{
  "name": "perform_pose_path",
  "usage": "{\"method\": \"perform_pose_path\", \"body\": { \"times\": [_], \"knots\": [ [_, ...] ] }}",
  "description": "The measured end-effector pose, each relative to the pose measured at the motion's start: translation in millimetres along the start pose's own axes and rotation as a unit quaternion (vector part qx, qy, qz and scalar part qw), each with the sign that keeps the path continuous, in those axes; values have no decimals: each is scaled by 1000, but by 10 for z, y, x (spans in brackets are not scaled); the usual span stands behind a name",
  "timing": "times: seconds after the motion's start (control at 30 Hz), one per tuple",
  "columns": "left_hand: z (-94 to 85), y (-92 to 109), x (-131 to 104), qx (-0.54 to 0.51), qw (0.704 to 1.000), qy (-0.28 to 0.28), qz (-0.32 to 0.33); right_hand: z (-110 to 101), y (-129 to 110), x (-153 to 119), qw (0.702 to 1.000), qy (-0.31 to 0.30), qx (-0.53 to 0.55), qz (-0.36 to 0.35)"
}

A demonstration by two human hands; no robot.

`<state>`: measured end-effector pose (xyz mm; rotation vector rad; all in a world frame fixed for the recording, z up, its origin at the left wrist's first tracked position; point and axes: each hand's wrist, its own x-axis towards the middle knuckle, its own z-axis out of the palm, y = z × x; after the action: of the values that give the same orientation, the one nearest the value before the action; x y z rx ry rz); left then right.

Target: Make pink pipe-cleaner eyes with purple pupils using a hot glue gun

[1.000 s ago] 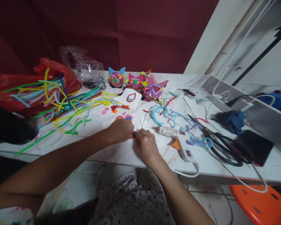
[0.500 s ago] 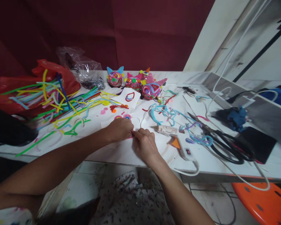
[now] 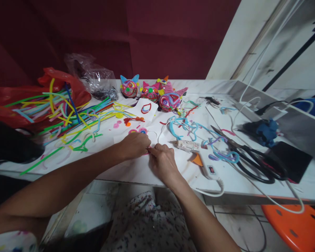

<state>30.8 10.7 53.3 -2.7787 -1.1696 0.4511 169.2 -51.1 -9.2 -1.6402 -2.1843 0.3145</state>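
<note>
My left hand is closed, back of the hand upward, over a white sheet of paper. My right hand meets it from the right, thumb and forefinger pinched together. Between the fingertips a small bit of red-pink pipe cleaner shows; most of it is hidden by the fingers. Just beyond the left hand lie round coiled pieces with eye-like centres. Behind them is a paper bearing a red and blue drop-shaped loop. A hot glue gun rests right of my right hand.
Big black-handled scissors lie at the right beside a glue gun cord. Pipe cleaners spill from a red plastic bag at the left. Several colourful eared heads stand at the back. Blue pipe cleaner scraps lie mid-table.
Both hands stay together at nearly the same place, with only a tiny shift of the fingers. The whole view has moved very slightly; nothing else differs.
</note>
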Motion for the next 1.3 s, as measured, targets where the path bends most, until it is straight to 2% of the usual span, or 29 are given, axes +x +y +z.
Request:
{"method": "perform_pose_path", "body": {
  "times": [0.1, 0.23, 0.3, 0.43, 0.53, 0.6, 0.73, 0.9, 1.3],
  "knots": [
    [24, 1, -5, 5, 1000, 8, -1, -79, 18, -48, 999, 22, 25, -8],
    [55, -13, -15, 1, 1000, 25, 5, -326, 198, -263, 990, 130, 57, -18],
    [50, -17, -19, -7, 1000, 22, 8, -455, 362, -430, 983, 182, 23, 16],
    [42, -28, -12, 5, 1000, 15, 11, -609, 732, -775, 967, 217, -89, 99],
    [44, -38, 10, 13, 1000, 18, 16, -651, 921, -939, 959, 207, -105, 163],
    [28, -35, 25, 8, 1000, 18, 17, -669, 962, -971, 962, 169, -85, 196],
    [-34, -16, 35, 5, 1000, 2, 2, -718, 878, -886, 964, 91, -95, 231],
    [-33, -34, 53, 14, 1000, -8, -5, -787, 787, -724, 959, 33, -97, 265],
    [-51, -26, 75, 20, 999, -33, -7, -780, 1036, -746, 964, 113, 44, 237]
  ]
}}
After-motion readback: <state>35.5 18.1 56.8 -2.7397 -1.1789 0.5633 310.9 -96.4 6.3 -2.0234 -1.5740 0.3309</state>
